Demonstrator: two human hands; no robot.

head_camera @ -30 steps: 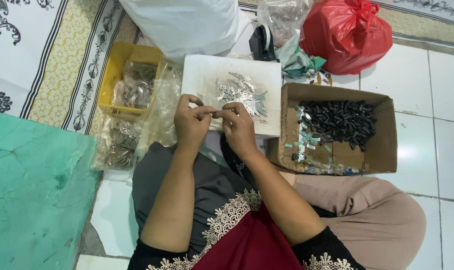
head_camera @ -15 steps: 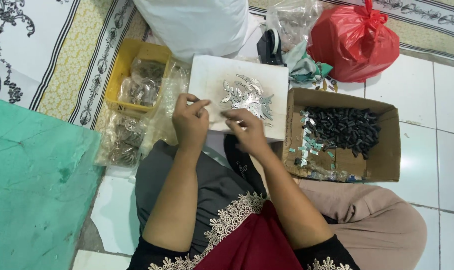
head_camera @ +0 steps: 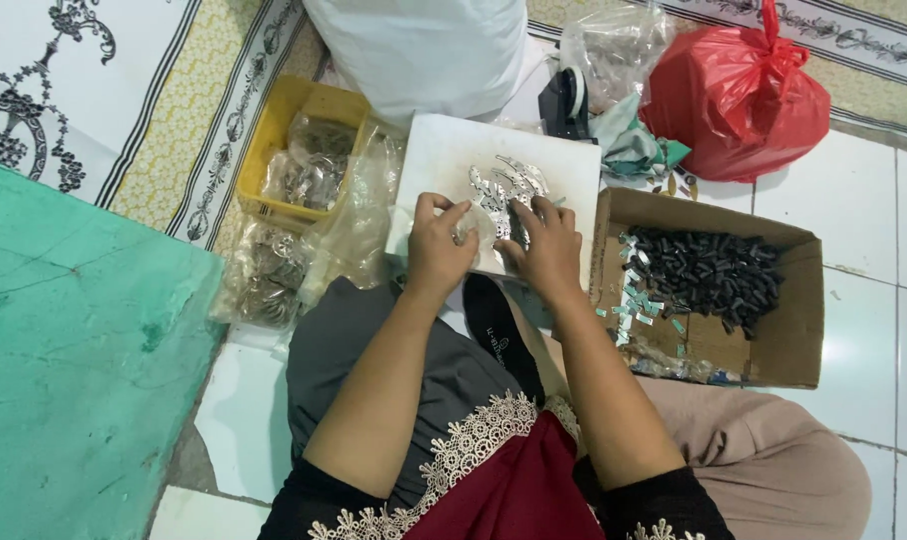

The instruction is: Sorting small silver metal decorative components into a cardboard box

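Both hands together over near edge of white board (head_camera: 444, 150): left hand (head_camera: 439, 250) and right hand (head_camera: 546, 245), fingertips pinched on something small and shiny, too small to identify. Heap of small silver parts (head_camera: 504, 185) just beyond fingers, mid-board, still sizeable. Cardboard box (head_camera: 774, 340) to the right, holding black pieces (head_camera: 709, 275). Yellow tray (head_camera: 264, 130) and bagged metal parts (head_camera: 264, 275) to the left. Red bag (head_camera: 734, 95) farthest.

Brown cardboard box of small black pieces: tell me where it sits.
In the head view, the brown cardboard box sits on the white tiled floor to the right of the right hand, beside the white board, below the red plastic bag.
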